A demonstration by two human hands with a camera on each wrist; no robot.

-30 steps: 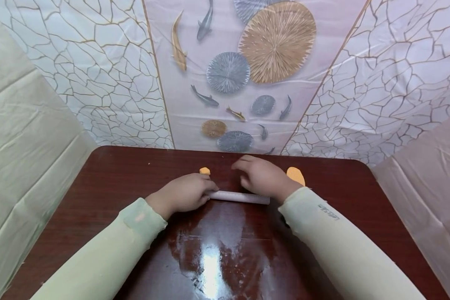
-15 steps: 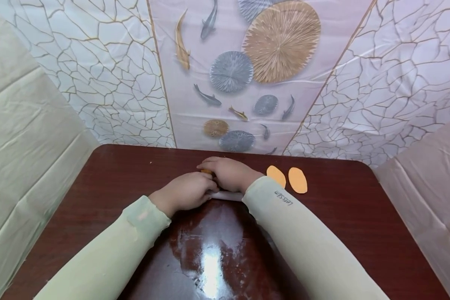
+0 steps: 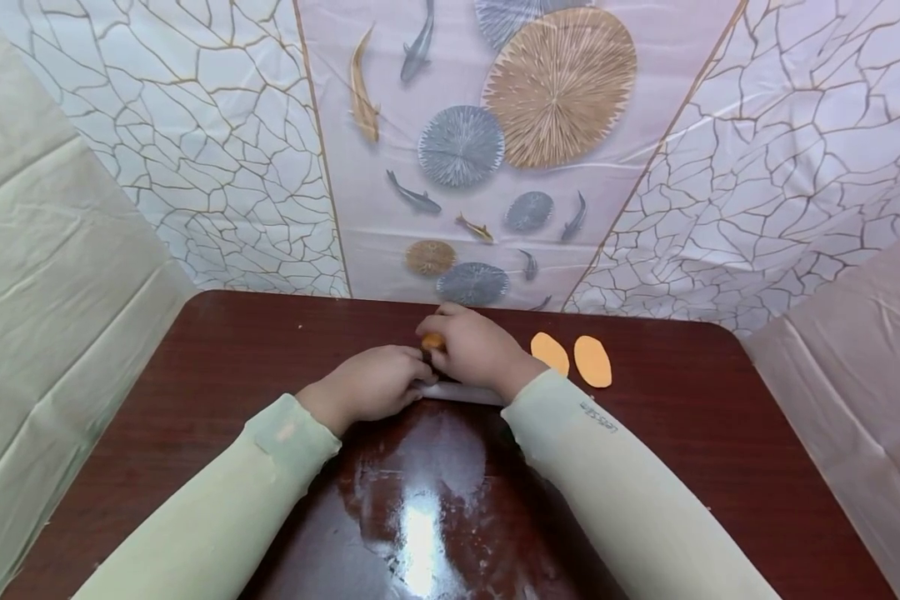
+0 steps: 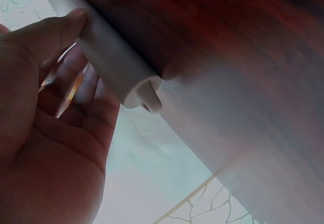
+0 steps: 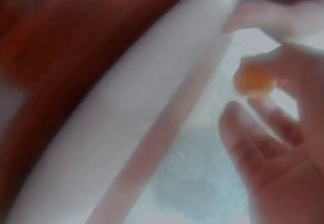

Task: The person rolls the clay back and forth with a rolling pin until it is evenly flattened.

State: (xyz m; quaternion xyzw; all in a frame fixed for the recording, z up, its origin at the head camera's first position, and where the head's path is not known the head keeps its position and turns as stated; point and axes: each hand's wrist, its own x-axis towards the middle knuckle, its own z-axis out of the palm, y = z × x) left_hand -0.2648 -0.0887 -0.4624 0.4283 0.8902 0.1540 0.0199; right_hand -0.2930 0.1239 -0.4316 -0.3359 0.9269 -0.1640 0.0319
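Note:
A white rolling pin lies crosswise on the dark red table, its right part hidden behind my right wrist. My left hand holds its left end; in the left wrist view the thumb lies along the white rolling pin, whose end shows a small nub. Just beyond the pin, my right hand pinches a small orange lump of dough or clay between thumb and fingers. The right wrist view shows the rounded orange lump at the fingertips, blurred.
Two flat orange ovals lie side by side right of my right hand; the sleeve partly covers the nearer one. The glossy table has smeared patches and a bright reflection in front. A patterned sheet hangs behind its far edge.
My right hand has moved left to the orange lump, taken hold of it and drawn it slightly right. A second flat oval has come into view. My left hand stays on the rolling pin.

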